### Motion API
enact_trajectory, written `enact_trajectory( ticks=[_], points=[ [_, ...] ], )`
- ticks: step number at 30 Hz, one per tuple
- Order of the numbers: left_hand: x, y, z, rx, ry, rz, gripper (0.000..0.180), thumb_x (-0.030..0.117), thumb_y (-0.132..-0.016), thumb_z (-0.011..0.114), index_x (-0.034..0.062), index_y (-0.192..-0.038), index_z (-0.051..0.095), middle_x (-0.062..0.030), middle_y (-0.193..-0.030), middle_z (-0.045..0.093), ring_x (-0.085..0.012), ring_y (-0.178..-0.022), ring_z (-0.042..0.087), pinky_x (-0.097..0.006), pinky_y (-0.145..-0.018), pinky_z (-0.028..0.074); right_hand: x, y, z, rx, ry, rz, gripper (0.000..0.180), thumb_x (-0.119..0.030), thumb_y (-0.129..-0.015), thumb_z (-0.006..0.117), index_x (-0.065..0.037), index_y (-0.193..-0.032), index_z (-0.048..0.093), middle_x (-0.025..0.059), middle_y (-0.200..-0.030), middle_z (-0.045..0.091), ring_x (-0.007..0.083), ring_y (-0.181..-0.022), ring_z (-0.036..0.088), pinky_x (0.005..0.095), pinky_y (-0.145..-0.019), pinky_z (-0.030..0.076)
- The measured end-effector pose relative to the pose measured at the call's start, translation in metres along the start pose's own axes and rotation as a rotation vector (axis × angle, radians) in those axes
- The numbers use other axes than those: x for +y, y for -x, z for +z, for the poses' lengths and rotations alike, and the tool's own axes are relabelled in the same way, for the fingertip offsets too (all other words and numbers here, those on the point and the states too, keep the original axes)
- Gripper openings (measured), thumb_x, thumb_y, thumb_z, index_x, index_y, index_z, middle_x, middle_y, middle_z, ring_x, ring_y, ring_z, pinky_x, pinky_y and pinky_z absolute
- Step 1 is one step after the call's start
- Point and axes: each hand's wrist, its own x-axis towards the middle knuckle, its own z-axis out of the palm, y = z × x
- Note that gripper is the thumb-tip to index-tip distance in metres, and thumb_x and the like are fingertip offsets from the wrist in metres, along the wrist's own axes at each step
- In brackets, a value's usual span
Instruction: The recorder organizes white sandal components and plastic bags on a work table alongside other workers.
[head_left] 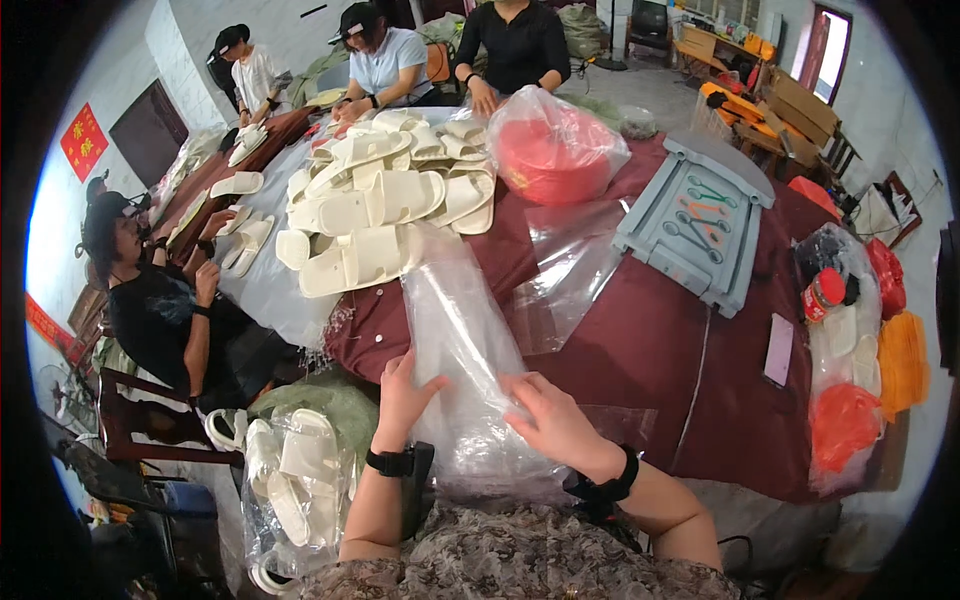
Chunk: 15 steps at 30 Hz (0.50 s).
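Observation:
A long stack of clear plastic bags (462, 330) lies in front of me, running from the slipper pile toward my body. My left hand (403, 398) grips its left edge, thumb on top of the film. On the opposite edge, my right hand (550, 420) holds the film with bent fingers; some fingertips are hidden. The bags' far end touches a heap of cream slippers (385, 195). Another flat clear plastic sheet (570, 270) rests on the dark red tablecloth (625, 375) to the right.
A red item in a clear bag (560, 150) stands beyond. Right of it is a grey plastic panel (690, 220) with small colored tools, then a phone (778, 350) and a red-lidded jar (825, 290). Bagged slippers (300, 475) sit low left. Several people (395, 60) work around the table.

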Motion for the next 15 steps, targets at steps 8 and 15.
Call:
enact_trajectory(
  ticks=[8, 15],
  points=[
    [-0.004, 0.021, -0.02, 0.082, 0.373, -0.169, 0.055, 0.024, -0.075, 0.079, 0.0036, -0.123, 0.061, -0.0191, -0.105, 0.066, -0.0319, -0.097, 0.064, -0.037, -0.084, 0.05, 0.001, 0.0, 0.014, 0.024, -0.068, 0.024, 0.048, -0.008, -0.087, 0.061, -0.008, -0.134, 0.05, 0.0195, -0.122, 0.06, 0.0366, -0.11, 0.06, 0.0409, -0.09, 0.05],
    [-0.011, 0.033, -0.025, 0.082, 0.388, -0.259, 0.046, 0.022, -0.077, 0.076, 0.0041, -0.118, 0.063, -0.0159, -0.095, 0.071, -0.0283, -0.085, 0.069, -0.035, -0.079, 0.051, 0.045, -0.007, 0.0, 0.22, -0.275, 0.135, 0.043, -0.005, -0.089, 0.058, 0.004, -0.131, 0.049, 0.0197, -0.113, 0.066, 0.0206, -0.106, 0.064, 0.0315, -0.088, 0.048]
  ],
)
